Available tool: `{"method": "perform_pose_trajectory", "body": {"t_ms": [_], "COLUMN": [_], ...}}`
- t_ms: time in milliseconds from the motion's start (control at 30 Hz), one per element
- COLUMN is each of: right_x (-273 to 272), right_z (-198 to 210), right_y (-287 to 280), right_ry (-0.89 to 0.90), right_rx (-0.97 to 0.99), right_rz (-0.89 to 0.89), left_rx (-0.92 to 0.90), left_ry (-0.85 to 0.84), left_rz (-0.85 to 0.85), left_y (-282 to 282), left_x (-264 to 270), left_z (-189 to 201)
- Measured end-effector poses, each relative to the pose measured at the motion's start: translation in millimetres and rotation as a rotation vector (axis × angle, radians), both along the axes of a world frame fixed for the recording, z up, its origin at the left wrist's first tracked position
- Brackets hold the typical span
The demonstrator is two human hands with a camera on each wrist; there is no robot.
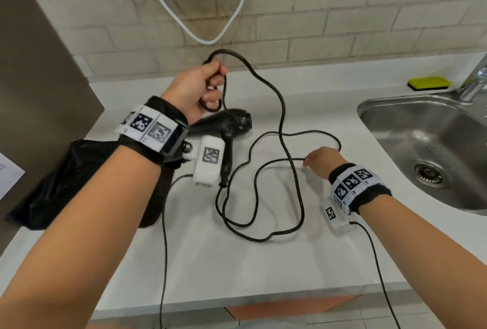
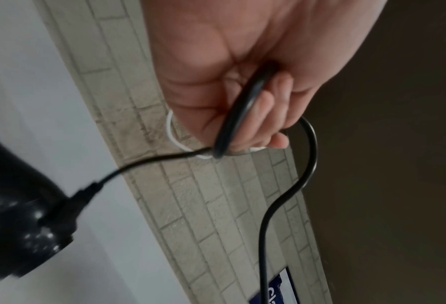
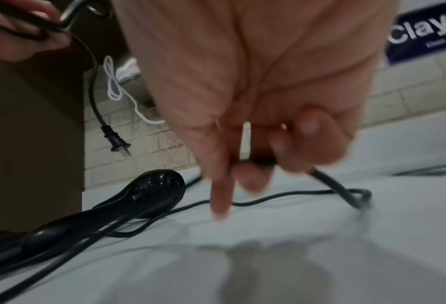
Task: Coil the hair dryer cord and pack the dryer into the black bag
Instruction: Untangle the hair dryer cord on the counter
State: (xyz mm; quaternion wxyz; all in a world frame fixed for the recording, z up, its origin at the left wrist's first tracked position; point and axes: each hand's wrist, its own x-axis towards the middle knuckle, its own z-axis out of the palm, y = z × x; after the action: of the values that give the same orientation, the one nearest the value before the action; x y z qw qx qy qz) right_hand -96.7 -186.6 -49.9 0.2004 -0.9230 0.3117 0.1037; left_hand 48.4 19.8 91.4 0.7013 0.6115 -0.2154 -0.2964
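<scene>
The fingers (image 1: 214, 83) of the left hand (image 1: 195, 91) curl round a small bundle of cord (image 1: 283, 107) loops, raised just above the hair dryer (image 1: 226, 124). The right hand (image 1: 322, 161) pinches a slack run lying on the table (image 1: 237, 262), right of the dryer. Coiling looks barely begun; next, carry that run to the bundle. The black bag (image 1: 66, 183) lies left of the dryer; the sink (image 1: 432, 149) is far right.
</scene>
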Motion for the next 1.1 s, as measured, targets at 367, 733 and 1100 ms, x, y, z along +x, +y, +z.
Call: {"method": "perform_pose_trajectory", "body": {"t_ms": [367, 733, 1100], "right_x": [-5.9, 8.6, 43.5], "right_z": [37.9, 72.7, 94.2], "right_y": [38.2, 56.7, 69.8], "right_ry": [-0.297, -0.690, -1.243], "right_rx": [0.764, 1.090, 1.168], "right_rz": [0.041, 0.191, 0.204], "left_rx": [0.013, 0.151, 0.521], "left_ry": [-0.062, -0.116, -0.558], "left_rz": [0.109, 0.081, -0.219], "left_y": [-10.7, 2.6, 5.9], "left_x": [28.3, 21.5, -33.6], "left_z": [18.8, 7.0, -32.1]}}
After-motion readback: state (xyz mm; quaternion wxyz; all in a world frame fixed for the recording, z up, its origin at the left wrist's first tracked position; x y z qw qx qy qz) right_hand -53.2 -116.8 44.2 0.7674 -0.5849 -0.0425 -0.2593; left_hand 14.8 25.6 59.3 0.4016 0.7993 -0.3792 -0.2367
